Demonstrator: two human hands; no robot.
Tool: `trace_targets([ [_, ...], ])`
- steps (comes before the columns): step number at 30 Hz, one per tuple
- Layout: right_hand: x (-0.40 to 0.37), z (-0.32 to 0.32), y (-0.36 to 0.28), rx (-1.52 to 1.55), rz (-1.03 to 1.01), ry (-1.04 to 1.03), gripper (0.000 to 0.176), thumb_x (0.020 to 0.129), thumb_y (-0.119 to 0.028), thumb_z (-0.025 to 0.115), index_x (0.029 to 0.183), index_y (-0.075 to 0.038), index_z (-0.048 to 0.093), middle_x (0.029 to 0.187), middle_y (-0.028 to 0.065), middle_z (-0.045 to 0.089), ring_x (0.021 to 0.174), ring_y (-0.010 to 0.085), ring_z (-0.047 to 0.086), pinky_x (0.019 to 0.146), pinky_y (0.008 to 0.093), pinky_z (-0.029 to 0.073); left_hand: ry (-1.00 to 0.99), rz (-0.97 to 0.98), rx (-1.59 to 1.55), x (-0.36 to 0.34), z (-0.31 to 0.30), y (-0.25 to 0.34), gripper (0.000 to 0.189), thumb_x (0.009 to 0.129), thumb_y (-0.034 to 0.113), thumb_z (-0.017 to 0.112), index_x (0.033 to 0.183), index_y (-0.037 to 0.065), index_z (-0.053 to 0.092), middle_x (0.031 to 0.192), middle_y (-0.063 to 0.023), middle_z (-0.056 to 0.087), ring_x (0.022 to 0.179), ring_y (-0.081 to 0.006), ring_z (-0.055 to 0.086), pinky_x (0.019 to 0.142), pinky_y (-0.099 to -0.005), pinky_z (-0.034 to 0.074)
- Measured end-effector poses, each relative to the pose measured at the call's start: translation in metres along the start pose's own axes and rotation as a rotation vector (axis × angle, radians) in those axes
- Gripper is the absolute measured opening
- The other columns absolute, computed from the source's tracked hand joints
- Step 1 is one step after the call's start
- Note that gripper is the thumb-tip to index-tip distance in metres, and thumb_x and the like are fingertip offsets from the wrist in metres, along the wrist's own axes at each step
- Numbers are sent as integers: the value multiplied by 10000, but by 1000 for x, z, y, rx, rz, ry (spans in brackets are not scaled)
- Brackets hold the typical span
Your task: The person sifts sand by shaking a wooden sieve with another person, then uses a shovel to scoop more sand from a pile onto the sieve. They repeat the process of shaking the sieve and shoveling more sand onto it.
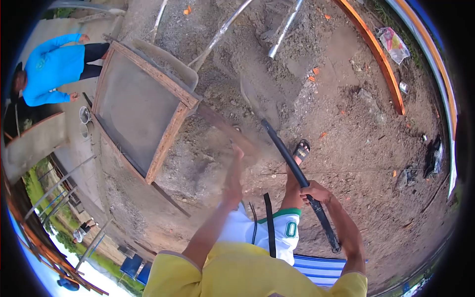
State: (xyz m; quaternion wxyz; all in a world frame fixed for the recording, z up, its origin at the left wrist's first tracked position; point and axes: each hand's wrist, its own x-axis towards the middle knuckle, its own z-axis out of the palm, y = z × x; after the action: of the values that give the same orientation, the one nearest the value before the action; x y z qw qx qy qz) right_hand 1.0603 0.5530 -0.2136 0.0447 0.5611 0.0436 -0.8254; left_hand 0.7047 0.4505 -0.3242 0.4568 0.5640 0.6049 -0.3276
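My right hand (316, 192) is wrapped round the black handle of a shovel (292, 166). The shovel slants away from me, and its thin, blurred far end (251, 103) meets the grey sand (277, 94). My left hand (231, 198) is low by my left leg, apart from the handle; its fingers are blurred and do not show clearly. To the left of the shovel, a wood-framed sieve (166, 141) with fine grey mesh lies tilted over a wheelbarrow (170, 64).
A person in a blue shirt (54, 69) stands beyond the sieve, near buckets (84, 115). Metal poles (286, 28) lie across the sand at the top. An orange beam (376, 52) lies at right, near litter (394, 45). A dark plank (225, 126) extends from the sieve.
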Motion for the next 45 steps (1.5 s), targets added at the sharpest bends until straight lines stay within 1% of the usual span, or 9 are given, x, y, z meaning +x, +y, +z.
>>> trace_targets([
  [5, -18, -23, 59, -256, -161, 112, 273, 751, -191, 677, 892, 19, 572, 661, 60, 577, 551, 157, 576, 490, 307, 471, 114, -72, 250, 31, 61, 18, 875, 891, 473, 525, 1504, 86, 35, 1486, -327, 143, 1313, -499, 324, 1083, -557, 272],
  [9, -30, -54, 161, -399, -357, 312, 462, 728, -204, 683, 1072, 68, 539, 631, 111, 571, 549, 189, 595, 516, 332, 474, -393, 20, -1291, 39, -22, 204, 826, 884, 576, 517, 1466, 73, 217, 1461, -232, 322, 1296, -430, 390, 1077, -559, 282],
  [11, -43, -78, 178, -502, -430, 413, 519, 729, -227, 695, 1129, 57, 524, 674, 169, 581, 616, 285, 621, 584, 386, 490, -389, -59, -2029, 52, -52, 285, 519, 894, 494, 571, 1165, 61, 483, 1134, -129, 595, 980, -302, 602, 844, -437, 502],
  [16, -127, -140, 259, -725, -557, 677, 517, 705, -250, 750, 1118, -12, 549, 852, 192, 645, 848, 410, 604, 785, 482, 459, 3, -64, -1961, 109, -28, 361, 216, 878, 263, 634, 865, 157, 447, 679, 39, 470, 563, -86, 450, 519, -250, 406],
  [20, -197, -176, 332, -531, -591, 1153, 399, 746, -164, 702, 1073, -3, 539, 821, 133, 607, 787, 333, 599, 778, 420, 469, 71, -99, -1932, 103, -23, 402, 202, 874, 223, 626, 834, 166, 436, 656, 49, 449, 536, -73, 426, 498, -233, 386],
  [25, -190, -188, 401, 975, -713, 805, 251, 833, -134, 619, 1047, -44, 520, 811, 64, 585, 698, 200, 610, 651, 373, 511, 43, -22, -1954, 75, 5, 444, 229, 871, 209, 631, 777, 151, 430, 643, 41, 442, 528, -79, 425, 487, -238, 388],
  [35, -201, -165, 384, 1452, -653, 557, 217, 875, -235, 570, 771, -88, 449, 597, 18, 414, 490, 136, 420, 440, 301, 388, -114, 20, -1949, 75, -40, 496, 223, 869, 272, 648, 821, 165, 459, 639, 39, 456, 533, -92, 454, 500, -257, 423],
  [40, -251, -175, 245, 1136, -512, 1076, 163, 809, -203, 584, 832, -43, 609, 632, 14, 531, 539, 111, 496, 478, 261, 405, -135, -40, -1947, 102, -125, 529, 236, 877, 297, 641, 800, 149, 475, 650, 14, 486, 537, -120, 505, 492, -281, 458],
  [45, -270, -172, 92, 953, -563, 983, 195, 806, -238, 606, 797, -43, 604, 638, 31, 541, 540, 133, 489, 475, 274, 375, -83, -42, -1956, 179, -225, 530, 234, 887, 263, 629, 777, 94, 509, 648, -31, 515, 543, -145, 532, 472, -305, 490],
])
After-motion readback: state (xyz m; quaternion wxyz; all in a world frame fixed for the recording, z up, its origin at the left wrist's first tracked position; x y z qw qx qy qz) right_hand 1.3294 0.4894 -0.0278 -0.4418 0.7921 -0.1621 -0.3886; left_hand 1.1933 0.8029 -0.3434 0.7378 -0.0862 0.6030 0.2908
